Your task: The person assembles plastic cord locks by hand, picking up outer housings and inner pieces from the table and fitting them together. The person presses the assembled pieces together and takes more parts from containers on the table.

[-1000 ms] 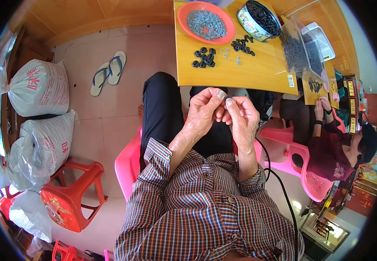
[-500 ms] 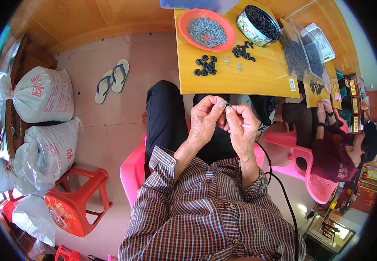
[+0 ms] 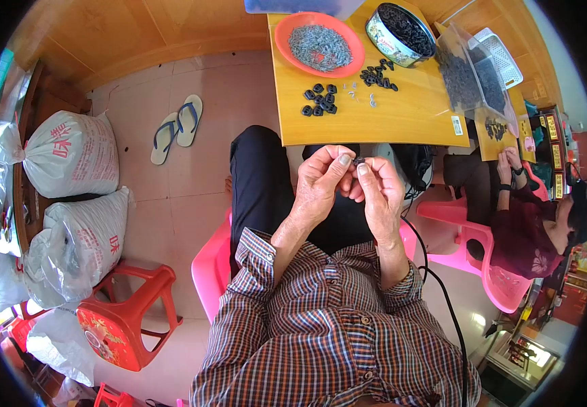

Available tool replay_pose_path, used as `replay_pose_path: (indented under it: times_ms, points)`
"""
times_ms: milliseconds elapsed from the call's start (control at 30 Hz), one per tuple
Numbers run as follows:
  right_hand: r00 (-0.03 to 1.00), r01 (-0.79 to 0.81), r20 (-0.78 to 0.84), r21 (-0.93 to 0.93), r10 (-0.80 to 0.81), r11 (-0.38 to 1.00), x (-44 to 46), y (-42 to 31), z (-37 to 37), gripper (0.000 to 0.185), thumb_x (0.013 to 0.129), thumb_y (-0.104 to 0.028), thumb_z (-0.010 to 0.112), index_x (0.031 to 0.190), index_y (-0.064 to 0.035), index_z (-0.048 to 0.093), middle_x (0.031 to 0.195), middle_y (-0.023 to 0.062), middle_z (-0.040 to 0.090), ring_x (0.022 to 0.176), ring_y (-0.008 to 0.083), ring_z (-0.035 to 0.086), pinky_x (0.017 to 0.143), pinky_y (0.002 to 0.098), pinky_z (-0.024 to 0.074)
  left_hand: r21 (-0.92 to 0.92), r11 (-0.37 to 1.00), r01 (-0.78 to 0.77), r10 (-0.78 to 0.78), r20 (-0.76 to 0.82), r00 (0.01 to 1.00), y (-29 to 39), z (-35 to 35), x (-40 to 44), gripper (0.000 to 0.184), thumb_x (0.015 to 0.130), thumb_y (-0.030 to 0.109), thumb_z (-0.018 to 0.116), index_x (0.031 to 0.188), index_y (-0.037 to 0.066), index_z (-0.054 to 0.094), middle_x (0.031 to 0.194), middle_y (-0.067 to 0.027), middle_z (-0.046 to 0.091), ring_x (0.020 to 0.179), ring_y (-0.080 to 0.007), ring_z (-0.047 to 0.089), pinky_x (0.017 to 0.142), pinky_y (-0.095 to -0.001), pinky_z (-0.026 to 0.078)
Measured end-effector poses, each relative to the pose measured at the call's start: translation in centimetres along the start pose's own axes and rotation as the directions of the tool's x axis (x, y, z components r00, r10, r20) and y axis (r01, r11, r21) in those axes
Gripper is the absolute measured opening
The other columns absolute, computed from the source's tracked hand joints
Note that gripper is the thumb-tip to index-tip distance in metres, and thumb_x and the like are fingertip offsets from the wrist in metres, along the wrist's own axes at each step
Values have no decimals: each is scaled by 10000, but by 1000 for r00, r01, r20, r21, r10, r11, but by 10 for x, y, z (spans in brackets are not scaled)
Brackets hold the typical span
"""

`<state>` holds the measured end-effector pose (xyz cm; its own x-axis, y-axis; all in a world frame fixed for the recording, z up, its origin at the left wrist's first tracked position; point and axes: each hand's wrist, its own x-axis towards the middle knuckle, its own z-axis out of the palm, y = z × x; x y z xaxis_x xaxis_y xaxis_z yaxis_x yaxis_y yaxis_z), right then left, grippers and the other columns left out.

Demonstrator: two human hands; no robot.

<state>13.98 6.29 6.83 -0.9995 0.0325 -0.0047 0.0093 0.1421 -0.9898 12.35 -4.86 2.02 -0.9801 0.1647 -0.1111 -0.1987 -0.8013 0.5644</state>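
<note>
Just off the table's front edge, my left hand [image 3: 319, 184] and my right hand [image 3: 379, 193] meet, thumbs and fingertips pinching one small black plastic part [image 3: 358, 161]. Fingers cover most of that part. Ahead on the yellow table [image 3: 375, 129] lies a cluster of black square-looking pieces [image 3: 319, 100]. To its right are a few small silvery bits [image 3: 373, 101] and a group of small black knob-like parts [image 3: 379, 74]. An orange-red plate [image 3: 281, 42] holds many grey screw-like pieces. Beside it stands a round tin [image 3: 383, 47] full of black parts.
Clear plastic bins [image 3: 466, 102] with dark parts stand at the table's right. A co-worker [image 3: 524, 230] sits at right on a pink chair [image 3: 503, 288]. White sacks [image 3: 70, 152], a red stool [image 3: 120, 325] and flip-flops [image 3: 188, 122] are at left. A black cable [image 3: 446, 305] runs past my right side.
Both hands stay pinched together, and a little more of the black part shows between the fingertips. The view has shifted slightly; the things on the table look unchanged.
</note>
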Motion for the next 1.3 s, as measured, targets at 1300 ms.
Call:
replay_pose_path:
  times_ms: [1300]
  points:
    - [870, 477, 193, -562, -453, 676, 12, -6, -5, 80, 878, 11, 564, 860, -4, 488, 716, 107, 532, 529, 220, 598, 470, 295, 463, 387, 916, -103, 109, 8, 994, -1, -9, 1, 69, 921, 57, 577, 932, -8, 598, 686, -25, 582, 530, -77, 525, 478, -211, 444]
